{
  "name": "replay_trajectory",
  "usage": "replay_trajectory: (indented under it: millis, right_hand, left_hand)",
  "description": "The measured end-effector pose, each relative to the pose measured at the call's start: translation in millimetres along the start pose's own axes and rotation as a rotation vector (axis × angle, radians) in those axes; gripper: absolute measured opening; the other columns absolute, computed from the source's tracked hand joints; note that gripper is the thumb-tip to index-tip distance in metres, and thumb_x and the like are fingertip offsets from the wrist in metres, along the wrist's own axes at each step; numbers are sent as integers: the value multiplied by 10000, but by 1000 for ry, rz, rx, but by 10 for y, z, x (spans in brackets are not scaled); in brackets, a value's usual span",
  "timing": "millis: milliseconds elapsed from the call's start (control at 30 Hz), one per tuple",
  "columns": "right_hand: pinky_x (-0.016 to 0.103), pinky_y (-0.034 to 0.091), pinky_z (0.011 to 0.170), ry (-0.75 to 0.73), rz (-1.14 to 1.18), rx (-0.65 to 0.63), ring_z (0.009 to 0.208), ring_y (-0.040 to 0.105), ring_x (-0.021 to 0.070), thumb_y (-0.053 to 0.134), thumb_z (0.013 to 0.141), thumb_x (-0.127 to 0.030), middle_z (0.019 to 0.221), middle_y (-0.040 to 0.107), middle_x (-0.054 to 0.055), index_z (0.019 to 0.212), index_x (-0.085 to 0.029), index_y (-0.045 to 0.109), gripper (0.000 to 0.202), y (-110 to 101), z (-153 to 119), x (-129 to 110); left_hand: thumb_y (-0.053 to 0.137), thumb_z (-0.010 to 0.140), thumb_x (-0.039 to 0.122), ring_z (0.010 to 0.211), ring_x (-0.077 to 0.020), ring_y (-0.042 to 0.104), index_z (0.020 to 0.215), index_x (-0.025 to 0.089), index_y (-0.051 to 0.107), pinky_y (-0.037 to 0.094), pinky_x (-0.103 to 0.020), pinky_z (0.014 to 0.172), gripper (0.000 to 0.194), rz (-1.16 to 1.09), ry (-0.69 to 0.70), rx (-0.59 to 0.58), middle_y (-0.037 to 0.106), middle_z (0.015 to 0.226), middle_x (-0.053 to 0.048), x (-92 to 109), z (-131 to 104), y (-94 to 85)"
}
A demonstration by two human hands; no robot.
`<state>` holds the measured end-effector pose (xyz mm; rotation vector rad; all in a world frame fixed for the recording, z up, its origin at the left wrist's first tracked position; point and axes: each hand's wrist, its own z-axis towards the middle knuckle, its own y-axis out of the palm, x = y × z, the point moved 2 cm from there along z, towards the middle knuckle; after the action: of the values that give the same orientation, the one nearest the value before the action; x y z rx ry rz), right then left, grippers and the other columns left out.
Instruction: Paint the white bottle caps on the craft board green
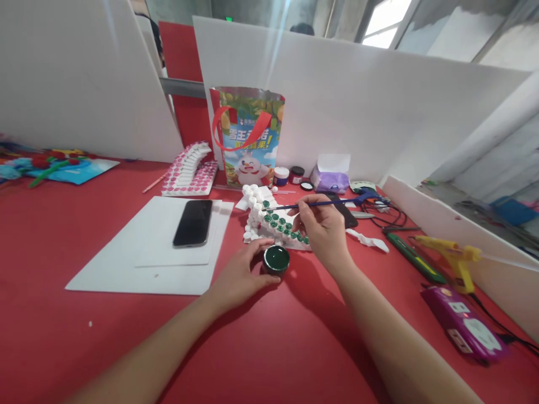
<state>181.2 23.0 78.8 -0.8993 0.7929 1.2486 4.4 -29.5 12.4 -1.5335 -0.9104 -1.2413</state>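
My right hand (323, 227) pinches a thin paintbrush (309, 204) with a dark blue handle. The brush tip is at a white model (251, 209) covered in small round knobs, and several of its knobs (280, 223) are painted green. I cannot tell whether the bristles touch it. My left hand (244, 269) curls around a small jar of dark green paint (277, 260), fingers on its far side and thumb on its near side. The jar stands without a lid on the red table, just in front of the model.
A phone (192, 223) lies on white boards (109, 252) at left. Behind stand a pink-and-white model (189, 171), a gift bag (252, 137), paint jars (281, 176) and a tissue pack (332, 180). To the right are a cutter (415, 257), a yellow glue gun (455, 258) and a purple power strip (465, 322).
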Motion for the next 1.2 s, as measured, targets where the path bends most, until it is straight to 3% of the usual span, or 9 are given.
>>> replay_trajectory:
  millis: [433,1200]
  right_hand:
    - [221,427,463,12,-102,9,496,602,99,633,951,-450,727,692,-13,890,-216,565,251,-49,-8,27]
    - [218,409,446,45,-72,13,474,590,96,650,936,-478,718,698,-9,888,-216,561,281,-36,-26,0]
  left_hand:
    - [814,690,272,1357,-298,567,1307,254,566,383,-482,1195,665,-15,-17,7,633,1419,-92,41,-16,5]
    - [818,709,275,1363,-313,564,1313,255,562,391,-510,1194,657,8,-9,0,629,1433,-100,53,-18,-2]
